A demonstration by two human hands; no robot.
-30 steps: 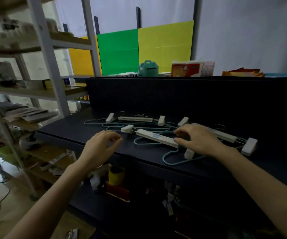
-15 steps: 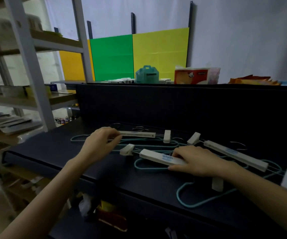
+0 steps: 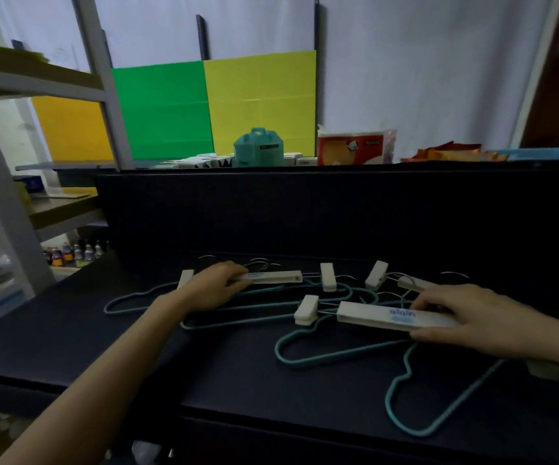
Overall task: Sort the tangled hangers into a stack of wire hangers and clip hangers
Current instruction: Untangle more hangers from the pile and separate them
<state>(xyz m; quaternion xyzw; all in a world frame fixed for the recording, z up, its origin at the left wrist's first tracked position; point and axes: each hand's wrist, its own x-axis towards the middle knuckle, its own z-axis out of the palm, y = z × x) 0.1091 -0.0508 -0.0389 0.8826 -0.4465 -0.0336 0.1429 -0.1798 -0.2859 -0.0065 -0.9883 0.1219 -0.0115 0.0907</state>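
A tangle of hangers lies on the black table. Teal wire hangers loop under white clip hangers. My left hand closes on the far clip hanger, at the left end of its white bar. My right hand grips the near clip hanger, a white bar with blue lettering, at its right end. Loose white clips stick out on thin metal rods. A third clip hanger lies behind my right hand, partly hidden.
A black back panel rises behind the table. On top of it stand a teal box, a red tissue pack and orange packets. A grey metal shelf rack stands at the left.
My left hand has reached forward from the table's front edge onto the far clip hanger. My right hand has slid right along the near clip hanger's bar. The camera has moved closer.
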